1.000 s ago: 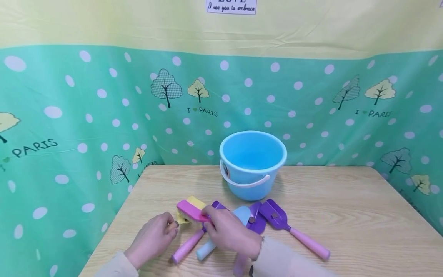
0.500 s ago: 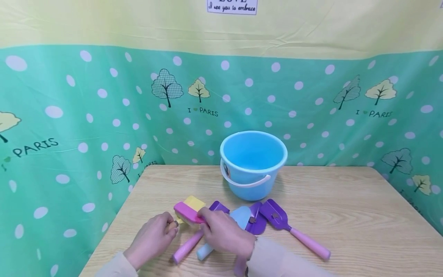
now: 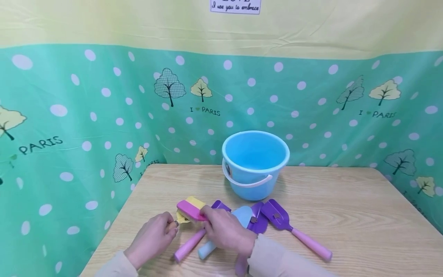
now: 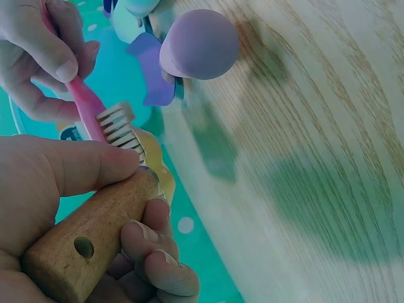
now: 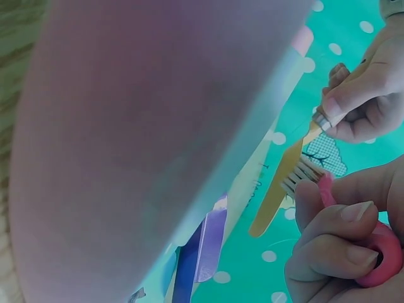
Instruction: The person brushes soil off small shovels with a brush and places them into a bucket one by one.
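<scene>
My left hand [image 3: 150, 236] grips the wooden handle [image 4: 95, 237] of a small yellow shovel [image 3: 196, 202], its blade raised above the table. A pink brush [image 3: 189, 211] is held in my right hand [image 3: 226, 232], fingers curled round its handle. The brush's pale bristles [image 5: 304, 175] meet the face of the yellow blade [image 5: 278, 189], and the brush covers part of it in the head view. A small dark mark shows on the blade below the brush. Under my right hand lie a light blue shovel [image 3: 243, 215] and purple shovels with pinkish handles, partly hidden.
Behind the hands stands a light blue bucket [image 3: 256, 184] with a white handle. To the right lies a purple shovel [image 3: 277, 215] with a pink handle and a brown spot on its blade. A polka-dot curtain [image 3: 294, 115] hangs around the wooden table [image 3: 346, 215].
The pink brush slid slightly left across the yellow blade, then back right. My left hand kept its grip on the shovel. The head view has shifted a little.
</scene>
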Demonstrator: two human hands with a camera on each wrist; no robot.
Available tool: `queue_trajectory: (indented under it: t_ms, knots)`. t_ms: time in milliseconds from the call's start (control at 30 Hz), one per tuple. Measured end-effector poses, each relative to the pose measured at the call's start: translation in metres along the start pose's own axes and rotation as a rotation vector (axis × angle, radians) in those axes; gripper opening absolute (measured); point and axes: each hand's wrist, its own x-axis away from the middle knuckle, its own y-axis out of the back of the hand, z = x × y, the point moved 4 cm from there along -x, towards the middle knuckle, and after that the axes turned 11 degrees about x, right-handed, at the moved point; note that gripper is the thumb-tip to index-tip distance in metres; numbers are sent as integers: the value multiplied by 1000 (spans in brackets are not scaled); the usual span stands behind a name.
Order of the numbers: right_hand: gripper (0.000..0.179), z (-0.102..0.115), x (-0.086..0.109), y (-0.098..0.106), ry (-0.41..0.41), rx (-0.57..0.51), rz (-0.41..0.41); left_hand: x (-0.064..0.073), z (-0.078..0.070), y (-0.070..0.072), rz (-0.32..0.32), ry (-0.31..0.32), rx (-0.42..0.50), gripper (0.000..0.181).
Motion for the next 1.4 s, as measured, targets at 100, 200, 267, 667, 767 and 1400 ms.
queue_trajectory:
  t_ms: [100,200,267,667,767,1400]
  knots:
    - [27,-1,-1,0,7,14,-11,1,0,1,-6,-1,-2,12]
    - [28,-2,-2,0,3,30,-8,2,1,1,-7,-3,-2,13]
    - [28,-4,-3,0,-5,38,-2,3,1,1,-8,2,2,13]
    - [28,-9,-8,0,-16,79,-6,7,2,4,-13,-2,1,16]
    - [29,-11,-7,1,-32,80,1,8,1,4,-13,-6,3,16]
    - [28,-14,-13,3,-41,117,-19,13,7,6,-17,7,18,13]
